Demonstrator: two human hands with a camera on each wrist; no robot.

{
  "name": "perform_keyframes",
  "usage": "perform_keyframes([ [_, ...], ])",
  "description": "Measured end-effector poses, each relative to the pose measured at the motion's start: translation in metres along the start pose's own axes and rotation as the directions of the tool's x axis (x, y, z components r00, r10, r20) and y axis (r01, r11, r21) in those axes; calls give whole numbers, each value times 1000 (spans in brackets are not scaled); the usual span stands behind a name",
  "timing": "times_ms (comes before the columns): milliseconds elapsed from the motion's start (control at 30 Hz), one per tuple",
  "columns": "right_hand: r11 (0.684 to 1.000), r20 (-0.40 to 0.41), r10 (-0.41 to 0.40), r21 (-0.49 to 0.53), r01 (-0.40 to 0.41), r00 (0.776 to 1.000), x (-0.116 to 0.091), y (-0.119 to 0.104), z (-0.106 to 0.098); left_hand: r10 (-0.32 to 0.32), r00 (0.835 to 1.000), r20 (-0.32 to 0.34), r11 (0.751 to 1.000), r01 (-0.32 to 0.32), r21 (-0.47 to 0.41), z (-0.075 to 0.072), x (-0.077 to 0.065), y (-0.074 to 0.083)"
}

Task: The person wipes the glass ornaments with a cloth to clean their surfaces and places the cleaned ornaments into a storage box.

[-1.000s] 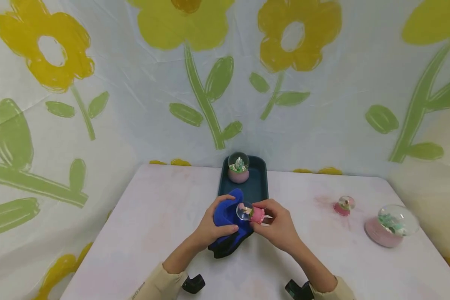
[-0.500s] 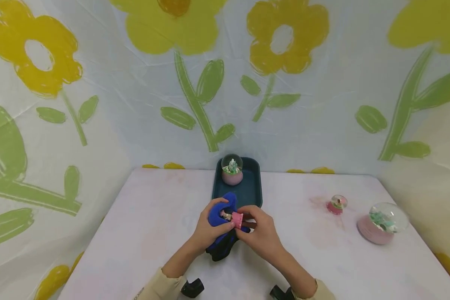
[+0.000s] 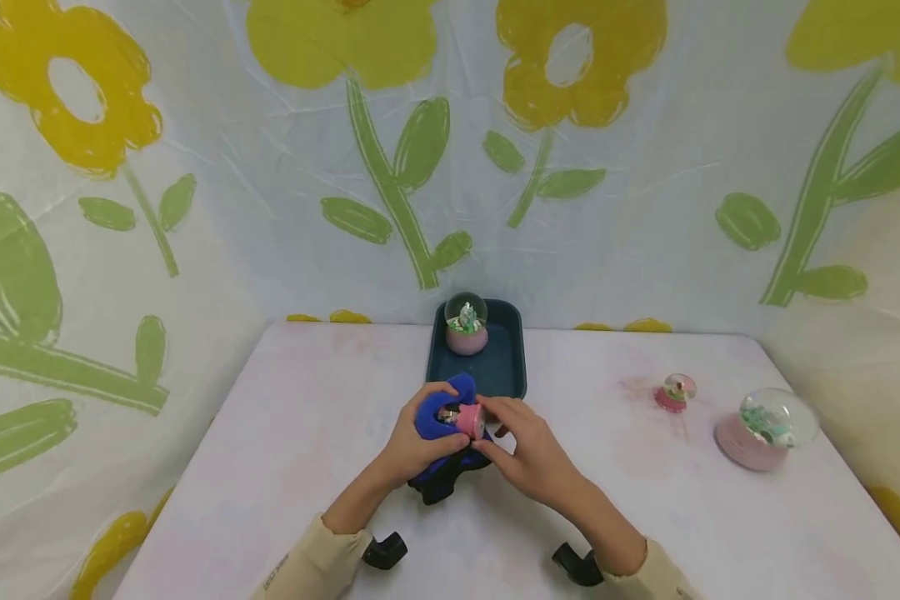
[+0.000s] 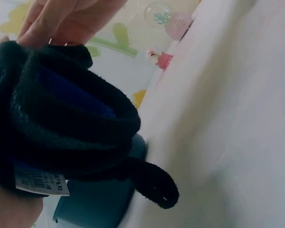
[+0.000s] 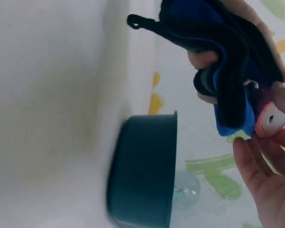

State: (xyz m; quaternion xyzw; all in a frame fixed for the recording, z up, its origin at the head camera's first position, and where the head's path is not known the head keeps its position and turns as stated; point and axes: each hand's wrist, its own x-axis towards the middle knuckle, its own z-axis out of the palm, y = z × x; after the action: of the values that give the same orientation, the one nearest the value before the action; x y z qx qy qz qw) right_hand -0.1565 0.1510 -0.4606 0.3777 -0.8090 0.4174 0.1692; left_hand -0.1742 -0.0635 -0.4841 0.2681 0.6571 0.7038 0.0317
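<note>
Left hand (image 3: 414, 443) grips blue cloth (image 3: 427, 422) around the small pink snow globe (image 3: 465, 420), held above the counter (image 3: 330, 383) just nearside of the tray (image 3: 504, 367); right hand (image 3: 531, 450) pinches its base. Looks like wiping: rotate slowly, press lightly, keep that pinch.

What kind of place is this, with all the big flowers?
It looks like a decorated table corner, probably indoors, though the room beyond is hidden. A wrinkled white sheet printed with big yellow flowers rises behind a flat, pale pink-and-white tabletop, where a large clear-domed, pink-based snow globe stands.
</note>
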Motion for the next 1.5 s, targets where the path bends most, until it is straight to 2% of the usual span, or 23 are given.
perform_keyframes([
  [133,999,12,-39,5,39,999,3,0,-5,26,999,39,1000,-26,1,0,1,0],
  [233,984,31,-159,-77,161,987,5,0,-9,-2,999,49,1000,2,-1,-1,1,2],
  [300,951,48,-270,-145,275,962,7,1,-11,-37,997,66,999,38,-7,-1,0,4],
  [400,870,58,-435,-232,435,899,12,1,-15,-75,992,106,996,79,-34,-2,-1,7],
  [433,849,54,-471,-244,469,881,13,1,-17,-81,989,122,995,87,-49,-3,-1,7],
  [500,829,43,-508,-246,502,860,15,1,-19,-77,985,156,992,91,-86,-3,-1,8],
  [600,850,30,-488,-214,482,873,15,0,-21,-67,980,188,987,93,-134,-4,-2,12],
  [667,879,22,-439,-194,435,898,13,-1,-20,-80,979,187,987,104,-123,-3,-3,14],
  [733,919,5,-365,-157,361,931,10,-3,-18,-95,982,163,991,110,-81,-1,-4,16],
  [833,979,-28,-199,-40,198,980,7,-6,-13,-92,991,94,996,91,21,1,-4,16],
  [933,995,-52,-75,64,78,996,5,-9,-7,-55,998,25,993,52,106,3,-3,14],
  [967,996,-54,-60,67,63,997,4,-9,-6,-42,999,7,991,41,129,4,-3,13],
  [1033,997,-56,-80,18,81,995,3,-9,-5,-31,999,-14,988,33,152,5,-2,11],
  [1100,983,-54,-171,-80,167,984,2,-7,-5,-40,999,-27,987,44,155,6,-2,9],
  [1133,965,-49,-235,-128,227,971,3,-6,-5,-53,998,-29,988,57,142,6,-2,8],
  [1200,904,-32,-375,-232,358,926,4,-4,-6,-92,995,-28,990,94,107,6,-3,7],
  [1267,828,-8,-497,-304,471,868,6,-2,-7,-134,991,-21,989,135,61,6,-5,7],
  [1300,798,0,-537,-323,508,844,7,-2,-7,-153,988,-15,987,153,38,5,-6,8],
  [1333,779,8,-559,-337,528,829,8,-2,-8,-164,986,-9,986,164,24,5,-7,9],
  [1367,776,7,-564,-339,532,826,9,-3,-8,-170,986,-2,985,170,15,4,-7,11],
  [1400,787,2,-553,-327,523,833,9,-3,-9,-172,985,4,985,172,11,4,-7,12],
  [1433,810,-8,-529,-302,502,849,10,-3,-9,-166,986,10,986,166,11,3,-6,14],
  [1500,876,-29,-443,-229,425,896,10,-5,-8,-142,990,17,989,142,38,2,-6,16],
])
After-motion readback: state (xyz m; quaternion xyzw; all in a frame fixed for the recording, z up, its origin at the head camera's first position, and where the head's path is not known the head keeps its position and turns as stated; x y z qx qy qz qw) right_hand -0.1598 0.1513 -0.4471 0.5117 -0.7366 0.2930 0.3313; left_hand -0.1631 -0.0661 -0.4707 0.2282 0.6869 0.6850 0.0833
